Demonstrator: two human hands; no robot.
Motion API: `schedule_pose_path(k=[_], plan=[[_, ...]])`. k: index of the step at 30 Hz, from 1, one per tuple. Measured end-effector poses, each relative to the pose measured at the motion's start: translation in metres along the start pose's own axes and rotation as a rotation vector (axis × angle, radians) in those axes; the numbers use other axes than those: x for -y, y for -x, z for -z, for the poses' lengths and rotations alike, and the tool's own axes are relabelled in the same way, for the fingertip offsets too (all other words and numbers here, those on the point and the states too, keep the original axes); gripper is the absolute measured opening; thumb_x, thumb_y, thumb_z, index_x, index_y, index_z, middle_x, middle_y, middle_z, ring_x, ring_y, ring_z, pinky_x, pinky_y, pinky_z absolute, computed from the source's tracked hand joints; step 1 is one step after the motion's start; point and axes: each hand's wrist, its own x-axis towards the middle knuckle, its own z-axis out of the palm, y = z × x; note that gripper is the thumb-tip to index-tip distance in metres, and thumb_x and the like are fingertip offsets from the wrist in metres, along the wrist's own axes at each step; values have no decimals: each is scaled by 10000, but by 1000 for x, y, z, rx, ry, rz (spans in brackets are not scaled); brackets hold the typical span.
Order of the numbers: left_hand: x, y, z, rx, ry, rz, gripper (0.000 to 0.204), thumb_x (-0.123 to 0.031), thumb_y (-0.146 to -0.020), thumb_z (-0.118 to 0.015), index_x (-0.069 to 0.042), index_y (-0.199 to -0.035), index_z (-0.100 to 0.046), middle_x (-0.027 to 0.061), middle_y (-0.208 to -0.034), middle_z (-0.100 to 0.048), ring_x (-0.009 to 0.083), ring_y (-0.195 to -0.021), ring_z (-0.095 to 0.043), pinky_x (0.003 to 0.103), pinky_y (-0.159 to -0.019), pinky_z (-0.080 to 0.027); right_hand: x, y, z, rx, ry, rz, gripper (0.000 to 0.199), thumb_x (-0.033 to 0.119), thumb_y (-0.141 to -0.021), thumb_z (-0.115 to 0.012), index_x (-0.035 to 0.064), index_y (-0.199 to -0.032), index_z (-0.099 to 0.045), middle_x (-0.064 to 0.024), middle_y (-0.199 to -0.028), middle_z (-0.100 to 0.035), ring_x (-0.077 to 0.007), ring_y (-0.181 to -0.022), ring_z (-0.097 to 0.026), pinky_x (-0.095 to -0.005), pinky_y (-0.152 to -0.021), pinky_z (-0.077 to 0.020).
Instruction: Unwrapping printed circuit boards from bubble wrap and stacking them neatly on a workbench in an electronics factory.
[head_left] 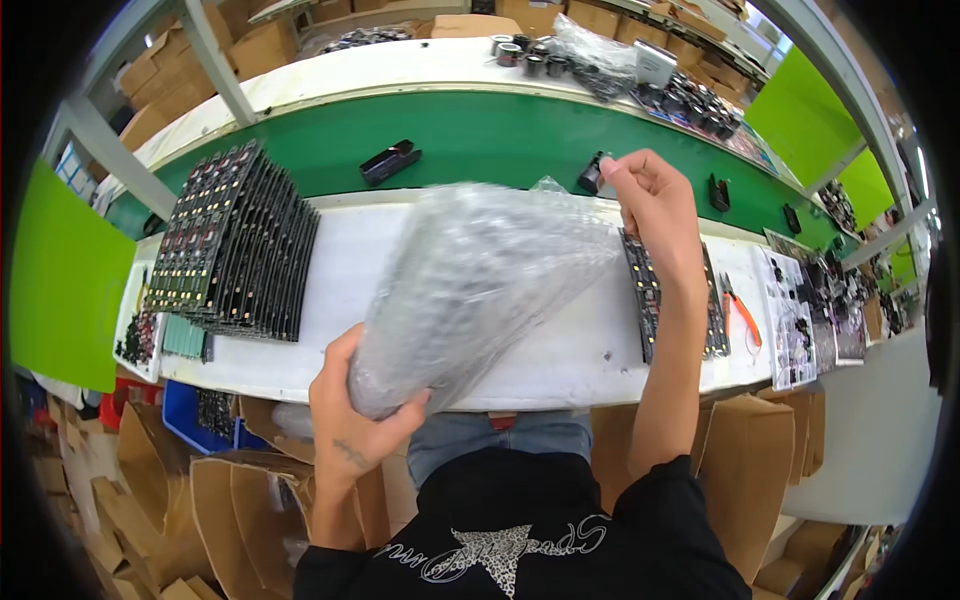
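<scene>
My left hand (365,415) grips the lower end of a bundle wrapped in clear bubble wrap (470,280), thumb on the near side. The bundle is tilted above the white bench and blurred by motion, and what lies inside shows only as grey. My right hand (655,205) is raised at its far right, fingers curled and thumb pressed against them. A loose flap of the wrap reaches close to that hand; whether the fingers hold its edge cannot be seen. Just behind the fingertips lies a black device (593,175) on the green conveyor belt (480,140).
A tall stack of circuit board panels (230,245) stands on the left. More board panels (715,300) lie under my right forearm, beside orange-handled pliers (742,315) and a white parts tray (788,325). Another black device (390,162) sits on the belt. Cardboard boxes (745,470) stand below the bench.
</scene>
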Motion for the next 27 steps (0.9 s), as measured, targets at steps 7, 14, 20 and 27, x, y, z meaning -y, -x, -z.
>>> schedule_pose_path(k=[7, 14, 20, 27], plan=[[56, 33, 2, -217, 464, 168, 674, -94, -606, -799, 13, -1175, -455, 115, -1045, -587, 182, -954, -572, 321, -835, -472, 20, -71, -64, 335, 186, 246, 193, 185, -890, -651, -8, -899, -638, -13, -755, -629, -66, -703, -562, -209, -667, -449], [120, 81, 5, -78, 668, 360, 532, -84, -636, -790, 32, -1106, -569, 123, -1103, -609, 191, -995, -578, 332, -863, -472, 54, -140, -162, 648, 347, 512, 205, 183, -880, -623, -13, -936, -640, -36, -800, -646, -108, -758, -597, -259, -704, -471], [171, 140, 7, -106, 519, 475, 628, -118, -650, -801, 47, -1183, -514, 133, -1175, -564, 214, -1052, -544, 352, -908, -440, 32, -126, -112, 720, 624, 384, 211, 197, -883, -602, 0, -942, -652, -42, -777, -654, -112, -744, -614, -272, -697, -486], [200, 150, 13, -205, 160, 305, 741, -157, -666, -814, 64, -1273, -449, 145, -1259, -512, 242, -1119, -504, 376, -961, -403, 12, -97, 60, 492, 670, 92, 182, 140, -879, -634, -10, -981, -631, -13, -785, -622, -82, -764, -596, -239, -720, -485]])
